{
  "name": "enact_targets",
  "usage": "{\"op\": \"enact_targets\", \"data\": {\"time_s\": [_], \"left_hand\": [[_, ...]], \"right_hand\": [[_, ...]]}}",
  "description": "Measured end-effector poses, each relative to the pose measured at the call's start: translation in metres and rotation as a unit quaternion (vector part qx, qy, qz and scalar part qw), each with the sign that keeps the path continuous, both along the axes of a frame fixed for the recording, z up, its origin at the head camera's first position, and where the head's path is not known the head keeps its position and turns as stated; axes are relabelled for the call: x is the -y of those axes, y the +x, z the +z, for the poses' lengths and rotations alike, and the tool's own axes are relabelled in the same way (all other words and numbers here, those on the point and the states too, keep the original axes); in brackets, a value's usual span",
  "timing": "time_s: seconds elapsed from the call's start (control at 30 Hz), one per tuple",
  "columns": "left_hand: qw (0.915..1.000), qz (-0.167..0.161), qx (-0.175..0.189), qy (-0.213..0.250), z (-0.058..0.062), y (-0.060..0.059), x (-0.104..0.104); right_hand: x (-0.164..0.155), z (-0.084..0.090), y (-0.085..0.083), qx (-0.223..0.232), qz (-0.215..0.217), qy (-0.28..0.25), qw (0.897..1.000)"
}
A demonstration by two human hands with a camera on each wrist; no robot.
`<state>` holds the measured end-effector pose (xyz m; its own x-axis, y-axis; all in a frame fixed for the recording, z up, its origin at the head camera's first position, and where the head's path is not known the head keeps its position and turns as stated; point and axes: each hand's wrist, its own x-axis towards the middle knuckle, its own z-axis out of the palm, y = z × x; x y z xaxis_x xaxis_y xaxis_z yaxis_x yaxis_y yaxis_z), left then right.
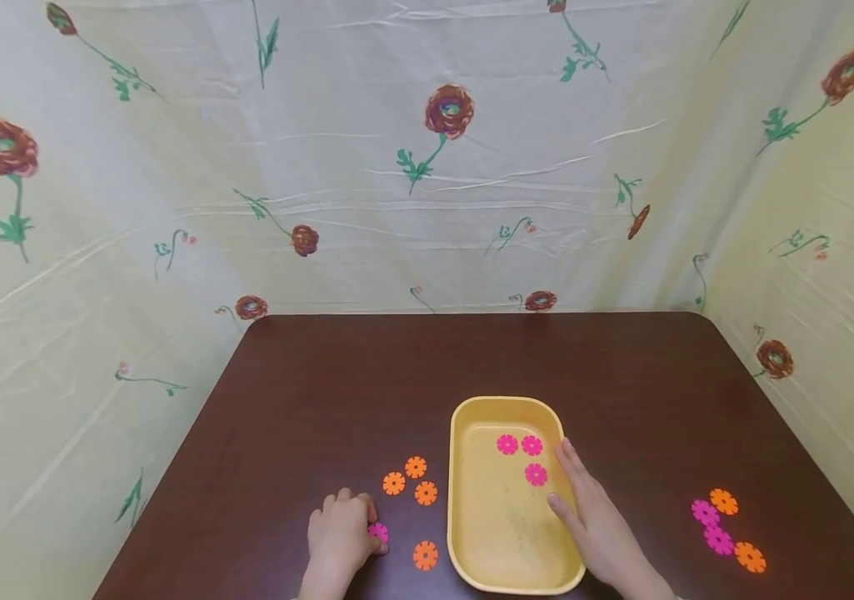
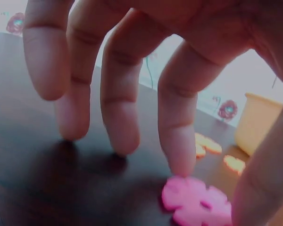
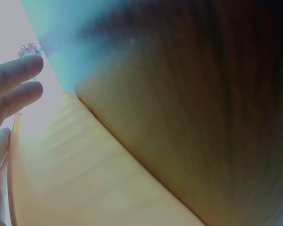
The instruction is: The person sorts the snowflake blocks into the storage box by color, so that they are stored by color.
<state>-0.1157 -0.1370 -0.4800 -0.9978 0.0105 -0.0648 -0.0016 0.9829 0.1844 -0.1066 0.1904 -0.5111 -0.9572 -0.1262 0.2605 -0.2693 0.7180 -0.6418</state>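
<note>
Near the left front edge of the dark wooden surface [image 1: 322, 375], the left hand [image 1: 338, 537] curls its fingertips [image 2: 179, 160] onto a flat pink gear-shaped disc [image 1: 377, 532], orange discs [image 1: 412, 487] just right of it. Rightward, the right hand [image 1: 597, 525] lies spread along the glossy yellow plastic tray [image 1: 460, 500] rim, three pink discs [image 1: 522, 454] inside. Far right lie mixed discs [image 1: 726, 529]; a floral cloth backdrop [image 1: 427, 167] encloses all.

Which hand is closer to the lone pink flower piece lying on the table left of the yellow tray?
Left. The left hand touches the pink flower piece with its fingertips. The right hand is apart from it, resting on the right rim of the yellow tray.
</note>
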Motion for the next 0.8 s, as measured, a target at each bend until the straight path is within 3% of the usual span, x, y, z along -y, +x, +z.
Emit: {"op": "enact_targets", "data": {"time_s": [0.23,0.37,0.5,0.67,0.8], "left_hand": [[1.0000,0.007,-0.005,-0.001,-0.004,-0.002,-0.003],[0.9998,0.001,0.001,0.021,-0.001,-0.003,-0.004],[0.9985,-0.006,-0.010,0.053,0.006,-0.007,-0.010],[0.9970,-0.024,-0.049,0.055,0.019,-0.016,-0.021],[0.9959,-0.035,-0.060,0.058,0.029,-0.024,-0.031]], "right_hand": [[0.001,0.000,0.001,0.001,-0.001,-0.007,1.000],[0.002,0.000,0.001,-0.007,0.002,-0.001,1.000],[0.000,0.001,-0.002,-0.013,0.002,0.007,1.000],[-0.002,0.001,-0.001,0.004,-0.001,0.003,1.000],[-0.001,0.000,0.000,0.002,0.001,-0.002,1.000]]}}
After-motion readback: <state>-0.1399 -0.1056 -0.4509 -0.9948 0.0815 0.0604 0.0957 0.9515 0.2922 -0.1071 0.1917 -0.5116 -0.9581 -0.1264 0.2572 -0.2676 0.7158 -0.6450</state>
